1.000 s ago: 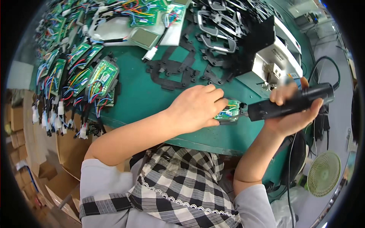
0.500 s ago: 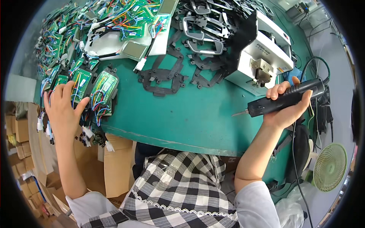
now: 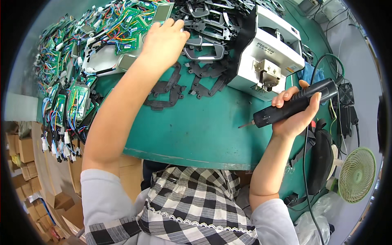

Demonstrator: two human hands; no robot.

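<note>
My right hand is wrapped round a black electric screwdriver, its thin bit pointing left just above the table. Across the table reaches my left arm, with my left hand bent over the place where the wired circuit boards meet the black frames. Its fingertips are near a black frame with a silver edge and a board's grey display. Whether they grip anything is hidden. Flat black plastic brackets lie just nearer than this hand. At the left edge, wired green boards rest on dark housings.
A white box-shaped machine with a metal mechanism on its front stands at the right back. A cable hangs from the screwdriver. A green fan is at the right, and cardboard boxes stand below the table's left edge.
My left hand has left the boards at the left edge and moved up and right to the far pile. My right hand still holds the screwdriver. The whole view has shifted slightly.
</note>
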